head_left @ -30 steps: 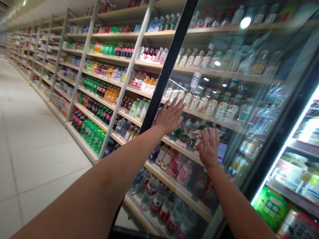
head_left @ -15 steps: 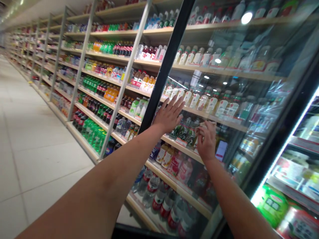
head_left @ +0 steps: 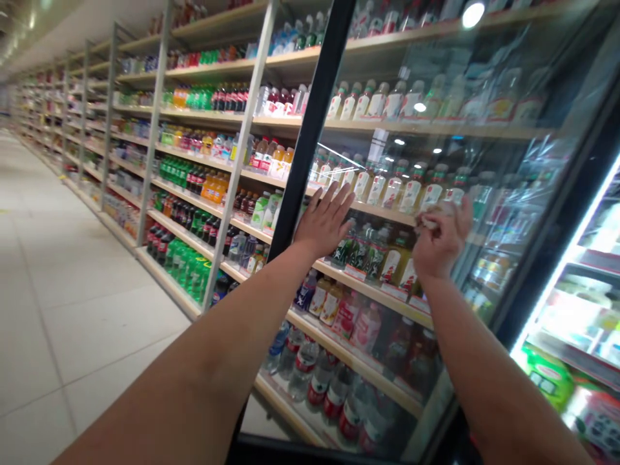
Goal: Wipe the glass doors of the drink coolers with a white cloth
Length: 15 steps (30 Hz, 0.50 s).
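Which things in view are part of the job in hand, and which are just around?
In the job:
- left hand, fingers spread against the door
- right hand, closed on a crumpled pale wad, apparently cloth
- glass door, black-framed

Just around:
- bottles behind the glass
- shelves
- tiled floor
- green package, lower right

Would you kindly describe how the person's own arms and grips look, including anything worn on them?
The left arm and right arm are bare along their visible length, with no sleeve, watch or bracelet in view. The left grip and right grip are ungloved hands, with no ring visible on either.
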### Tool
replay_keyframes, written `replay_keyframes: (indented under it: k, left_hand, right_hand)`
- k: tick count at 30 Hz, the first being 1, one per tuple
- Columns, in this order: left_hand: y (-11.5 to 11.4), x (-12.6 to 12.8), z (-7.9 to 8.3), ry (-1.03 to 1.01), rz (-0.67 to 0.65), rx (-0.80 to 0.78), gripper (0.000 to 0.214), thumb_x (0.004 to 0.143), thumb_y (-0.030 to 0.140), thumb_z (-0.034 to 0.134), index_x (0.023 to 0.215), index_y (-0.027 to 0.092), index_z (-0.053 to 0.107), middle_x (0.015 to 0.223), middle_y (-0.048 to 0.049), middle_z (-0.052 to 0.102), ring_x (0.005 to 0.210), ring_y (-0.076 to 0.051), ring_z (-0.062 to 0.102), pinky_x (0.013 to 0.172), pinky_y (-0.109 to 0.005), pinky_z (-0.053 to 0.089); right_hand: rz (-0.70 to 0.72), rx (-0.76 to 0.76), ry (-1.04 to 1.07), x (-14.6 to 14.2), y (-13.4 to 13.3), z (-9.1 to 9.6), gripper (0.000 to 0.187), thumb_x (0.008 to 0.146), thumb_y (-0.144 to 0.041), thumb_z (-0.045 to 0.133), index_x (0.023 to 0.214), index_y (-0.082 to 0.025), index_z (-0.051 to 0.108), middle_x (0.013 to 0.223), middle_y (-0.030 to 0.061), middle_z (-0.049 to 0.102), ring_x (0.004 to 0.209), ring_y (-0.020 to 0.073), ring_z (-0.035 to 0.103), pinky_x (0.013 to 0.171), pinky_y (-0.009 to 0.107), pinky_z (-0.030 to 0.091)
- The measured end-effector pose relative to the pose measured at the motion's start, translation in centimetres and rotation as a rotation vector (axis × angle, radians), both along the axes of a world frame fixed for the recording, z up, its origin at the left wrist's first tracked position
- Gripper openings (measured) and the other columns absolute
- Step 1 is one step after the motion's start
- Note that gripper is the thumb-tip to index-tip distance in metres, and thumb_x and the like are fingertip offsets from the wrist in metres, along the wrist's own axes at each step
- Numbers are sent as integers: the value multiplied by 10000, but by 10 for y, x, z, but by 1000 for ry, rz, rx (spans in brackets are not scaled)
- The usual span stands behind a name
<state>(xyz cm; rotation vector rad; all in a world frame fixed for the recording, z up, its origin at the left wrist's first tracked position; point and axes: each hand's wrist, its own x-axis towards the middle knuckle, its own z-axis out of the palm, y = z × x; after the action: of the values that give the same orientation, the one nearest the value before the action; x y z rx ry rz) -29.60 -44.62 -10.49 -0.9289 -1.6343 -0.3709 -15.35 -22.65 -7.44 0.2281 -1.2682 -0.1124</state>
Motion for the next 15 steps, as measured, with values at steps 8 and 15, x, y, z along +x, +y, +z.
replay_keyframes:
  k: [8, 15]
  left_hand:
    - [0, 1, 1, -5, 10, 1, 649, 1045, 415, 386, 1605, 135, 216, 1690, -88, 132, 1567, -289, 55, 1287, -502, 71]
    - [-1, 2, 1, -2, 36, -6, 638, 1053, 422, 383, 1601, 134, 231, 1687, -89, 148, 1565, -293, 81, 1283, -498, 85]
  right_hand:
    - [-255, 137, -170, -8, 29, -28, 471, 933, -94, 372, 1342, -152, 598, 1504, 159, 477, 1486, 279, 345, 1196, 589, 348]
    - [-156, 153, -331, -6, 19, -59, 570, 997, -172, 362, 1566, -178, 316, 1579, 173, 391, 1524, 259, 288, 1226, 572, 318]
